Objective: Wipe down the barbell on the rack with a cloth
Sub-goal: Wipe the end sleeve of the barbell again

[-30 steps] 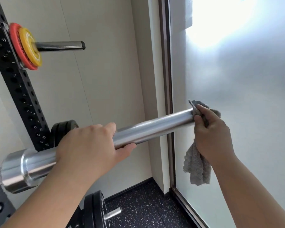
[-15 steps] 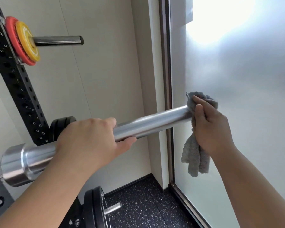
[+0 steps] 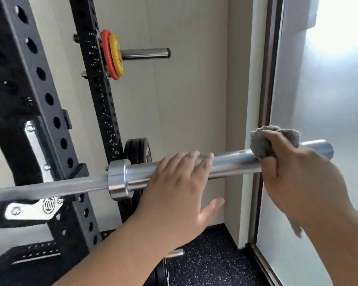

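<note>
1. Head view, the task's thing: the barbell (image 3: 136, 174) lies roughly level across the frame. Its thin shaft (image 3: 50, 187) rests in the hook (image 3: 27, 211) of the black rack (image 3: 39, 100) at the left. Past the collar (image 3: 117, 180), its thick chrome sleeve (image 3: 234, 164) runs right toward a frosted glass panel (image 3: 322, 124).
2. Head view, right side: the right hand (image 3: 298, 176) grips the grey cloth (image 3: 262, 141), which is bunched round the sleeve near its outer end, with the fingers curled over it. A loose tail of cloth hangs below the wrist, blurred.
3. Head view, left side: the left hand (image 3: 180, 188) rests on the sleeve near the collar. Its fingers are fairly straight and draped over the top, and the thumb is spread away underneath, clear of the metal. It looks like a steadying touch rather than a clasp.
4. Head view, surroundings: red and yellow plates (image 3: 112, 54) sit on an upper peg (image 3: 145, 53). Black plates (image 3: 135, 150) stand behind the sleeve, above a speckled floor (image 3: 211, 261).
5. Progress, as a judgement: the wipe is under way on this sleeve, near its outer end. The metal's shine does not show which stretches are already clean. The part under the left hand, the collar, the long shaft and the far end out of frame probably remain.
</note>
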The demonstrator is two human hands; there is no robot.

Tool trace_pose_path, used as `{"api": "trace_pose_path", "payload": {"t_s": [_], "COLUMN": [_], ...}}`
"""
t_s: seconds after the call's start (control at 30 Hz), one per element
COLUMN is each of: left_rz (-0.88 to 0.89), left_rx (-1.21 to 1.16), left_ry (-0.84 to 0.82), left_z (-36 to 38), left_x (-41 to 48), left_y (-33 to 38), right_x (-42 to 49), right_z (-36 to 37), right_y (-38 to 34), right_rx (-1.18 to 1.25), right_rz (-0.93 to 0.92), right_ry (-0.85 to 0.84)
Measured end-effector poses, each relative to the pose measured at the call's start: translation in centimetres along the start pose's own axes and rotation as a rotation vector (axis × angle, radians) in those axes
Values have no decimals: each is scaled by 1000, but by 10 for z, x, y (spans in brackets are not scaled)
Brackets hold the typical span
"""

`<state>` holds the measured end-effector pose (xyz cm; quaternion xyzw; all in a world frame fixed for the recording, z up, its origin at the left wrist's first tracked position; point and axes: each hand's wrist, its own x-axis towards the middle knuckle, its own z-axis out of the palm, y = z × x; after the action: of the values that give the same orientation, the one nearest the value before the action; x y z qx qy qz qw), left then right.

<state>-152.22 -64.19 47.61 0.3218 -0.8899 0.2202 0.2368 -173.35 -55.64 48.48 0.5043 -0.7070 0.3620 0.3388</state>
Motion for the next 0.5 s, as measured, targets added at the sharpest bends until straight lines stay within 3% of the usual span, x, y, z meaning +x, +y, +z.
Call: {"api": "trace_pose_path", "payload": {"t_s": [0.1,0.2,0.3,0.5], "left_rz": [55,15,-103,-384], "left_rx": [-42,-69,-26,23], "left_ry": [84,134,160,236], "left_z": [-14,-38,-56,-71], "left_x": [-23,-40,-55,-86], "left_y": [-11,-28,-59,-127], "right_x": [13,16,6,-4], "right_z": [1,22,37,49], "right_y": [-32,-67,-103,-179], "right_rx": [118,254,176,48], "right_rz": [-160,-266,-358,-546], "right_ry": [28,-189,-296,-307]}}
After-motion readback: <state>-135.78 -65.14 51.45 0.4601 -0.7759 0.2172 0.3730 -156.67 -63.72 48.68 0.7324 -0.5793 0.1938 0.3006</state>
